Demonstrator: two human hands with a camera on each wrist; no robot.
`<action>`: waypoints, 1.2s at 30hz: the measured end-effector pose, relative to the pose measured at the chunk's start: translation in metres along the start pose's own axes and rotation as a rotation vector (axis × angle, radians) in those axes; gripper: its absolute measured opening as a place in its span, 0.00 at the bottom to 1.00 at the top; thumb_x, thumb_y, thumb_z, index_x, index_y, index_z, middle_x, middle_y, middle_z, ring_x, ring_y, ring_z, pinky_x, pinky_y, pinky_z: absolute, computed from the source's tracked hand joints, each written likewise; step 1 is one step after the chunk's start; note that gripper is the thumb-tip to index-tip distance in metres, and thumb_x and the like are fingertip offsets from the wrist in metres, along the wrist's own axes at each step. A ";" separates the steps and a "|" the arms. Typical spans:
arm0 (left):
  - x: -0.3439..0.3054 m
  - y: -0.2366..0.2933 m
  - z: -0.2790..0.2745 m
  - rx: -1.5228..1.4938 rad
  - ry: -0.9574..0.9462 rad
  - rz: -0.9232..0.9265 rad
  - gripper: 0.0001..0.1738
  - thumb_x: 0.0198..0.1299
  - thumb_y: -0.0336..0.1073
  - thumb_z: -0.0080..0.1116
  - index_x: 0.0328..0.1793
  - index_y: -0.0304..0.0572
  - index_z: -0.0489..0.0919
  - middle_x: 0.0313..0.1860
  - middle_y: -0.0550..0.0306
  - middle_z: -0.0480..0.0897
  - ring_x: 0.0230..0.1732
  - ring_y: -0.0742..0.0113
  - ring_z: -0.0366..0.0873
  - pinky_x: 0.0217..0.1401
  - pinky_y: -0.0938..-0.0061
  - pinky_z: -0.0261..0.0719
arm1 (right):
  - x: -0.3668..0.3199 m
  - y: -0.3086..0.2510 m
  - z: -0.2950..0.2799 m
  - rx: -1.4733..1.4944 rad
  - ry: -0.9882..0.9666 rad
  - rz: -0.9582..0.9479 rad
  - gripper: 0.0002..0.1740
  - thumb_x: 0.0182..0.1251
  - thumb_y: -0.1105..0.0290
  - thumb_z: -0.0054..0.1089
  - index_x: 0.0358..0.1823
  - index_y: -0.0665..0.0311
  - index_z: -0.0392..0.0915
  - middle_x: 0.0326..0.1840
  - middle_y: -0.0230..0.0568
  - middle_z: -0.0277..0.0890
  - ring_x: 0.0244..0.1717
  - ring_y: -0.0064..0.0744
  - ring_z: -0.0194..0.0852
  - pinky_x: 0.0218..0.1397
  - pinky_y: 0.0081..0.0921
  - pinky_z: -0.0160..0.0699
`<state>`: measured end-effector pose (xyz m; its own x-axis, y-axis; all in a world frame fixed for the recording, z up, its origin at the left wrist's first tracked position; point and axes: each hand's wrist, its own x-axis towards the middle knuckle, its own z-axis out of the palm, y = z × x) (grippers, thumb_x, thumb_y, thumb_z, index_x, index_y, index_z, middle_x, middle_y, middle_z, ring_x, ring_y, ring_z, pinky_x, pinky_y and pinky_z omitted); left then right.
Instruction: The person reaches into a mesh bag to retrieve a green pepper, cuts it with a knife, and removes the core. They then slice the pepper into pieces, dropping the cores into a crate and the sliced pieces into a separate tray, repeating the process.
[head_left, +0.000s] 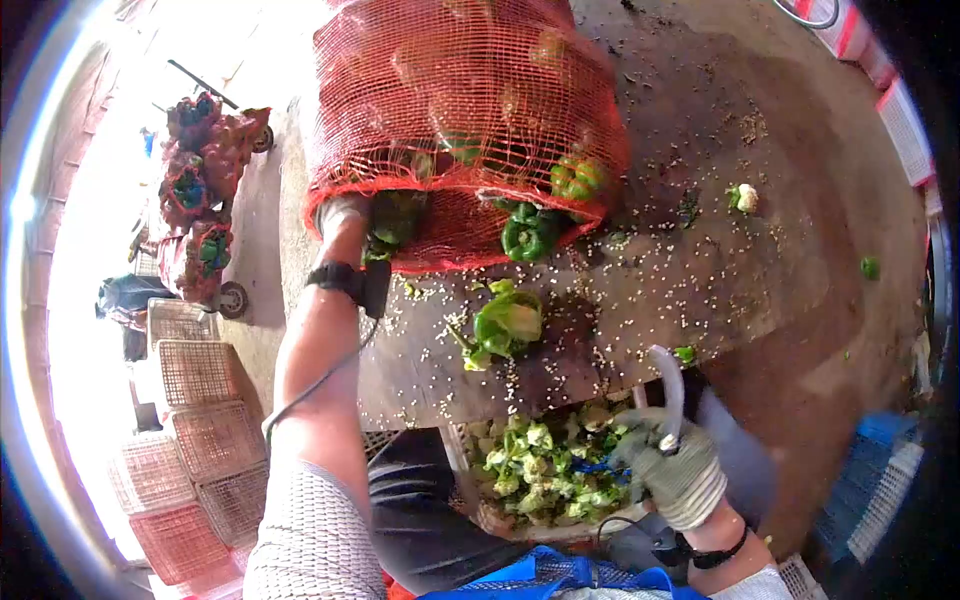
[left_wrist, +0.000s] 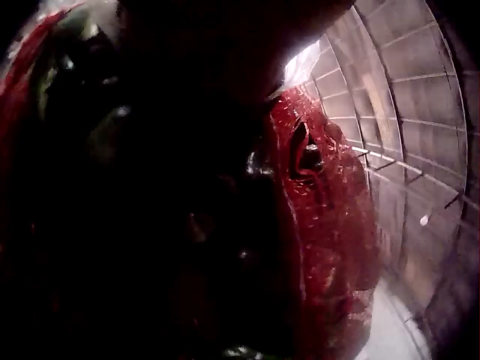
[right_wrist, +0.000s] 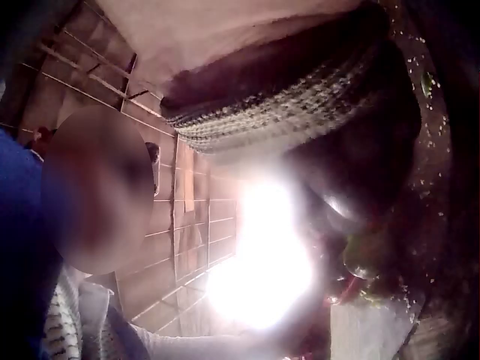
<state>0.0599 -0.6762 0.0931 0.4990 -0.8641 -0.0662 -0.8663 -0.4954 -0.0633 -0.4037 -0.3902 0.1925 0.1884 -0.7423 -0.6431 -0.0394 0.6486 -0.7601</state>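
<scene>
A red mesh bag (head_left: 470,90) full of bell peppers lies on the seed-strewn table (head_left: 640,300). My left hand (head_left: 342,208) reaches into its open mouth, the fingers hidden among the peppers. In the left wrist view the red mesh (left_wrist: 330,225) shows beside a dark interior. A green bell pepper (head_left: 528,232) sits at the bag's mouth. Nearer me lies a cut green pepper (head_left: 508,320) with its pale inside showing. My gloved right hand (head_left: 678,470) grips a curved grey blade-like tool (head_left: 672,385), pointing up, over the table's near edge.
Below the table edge a crate holds green pepper scraps (head_left: 535,465). A pale pepper core (head_left: 742,198) lies at the right of the table. Stacked plastic crates (head_left: 205,375) and a cart of filled mesh bags (head_left: 200,190) stand to the left. A blue crate (head_left: 865,470) is at right.
</scene>
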 end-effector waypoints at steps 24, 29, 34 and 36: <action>-0.354 -0.060 -0.052 -2.123 -0.526 0.210 0.40 0.66 0.65 0.52 0.75 0.50 0.62 0.68 0.48 0.73 0.64 0.49 0.75 0.61 0.48 0.77 | -0.018 0.050 0.090 -0.259 0.029 -0.497 0.15 0.63 0.66 0.63 0.50 0.63 0.83 0.32 0.38 0.82 0.32 0.23 0.77 0.38 0.23 0.78; -0.410 -0.051 -0.064 -1.875 -0.286 0.294 0.49 0.48 0.37 0.76 0.75 0.39 0.61 0.64 0.53 0.72 0.64 0.60 0.72 0.67 0.66 0.73 | -0.047 0.061 0.124 -0.219 -0.119 -0.497 0.18 0.64 0.71 0.62 0.56 0.63 0.81 0.42 0.39 0.85 0.41 0.23 0.80 0.47 0.24 0.79; -0.412 -0.047 -0.067 -1.441 0.037 0.870 0.52 0.37 0.29 0.83 0.70 0.47 0.65 0.71 0.47 0.65 0.71 0.53 0.65 0.73 0.61 0.65 | -0.060 0.064 0.134 -0.196 -0.052 -0.600 0.15 0.61 0.72 0.63 0.50 0.64 0.82 0.32 0.35 0.82 0.31 0.21 0.74 0.38 0.26 0.76; -0.410 -0.045 -0.069 -1.550 -0.061 1.018 0.47 0.37 0.28 0.83 0.65 0.51 0.67 0.76 0.45 0.57 0.75 0.50 0.60 0.74 0.58 0.63 | -0.058 0.052 0.131 -0.149 0.003 -0.638 0.13 0.59 0.74 0.61 0.47 0.65 0.82 0.29 0.34 0.79 0.30 0.20 0.72 0.35 0.25 0.75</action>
<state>-0.1067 -0.3058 0.1915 -0.1931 -0.8575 0.4769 -0.0212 0.4896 0.8717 -0.2885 -0.2911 0.2022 0.2170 -0.9743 -0.0612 -0.0560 0.0502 -0.9972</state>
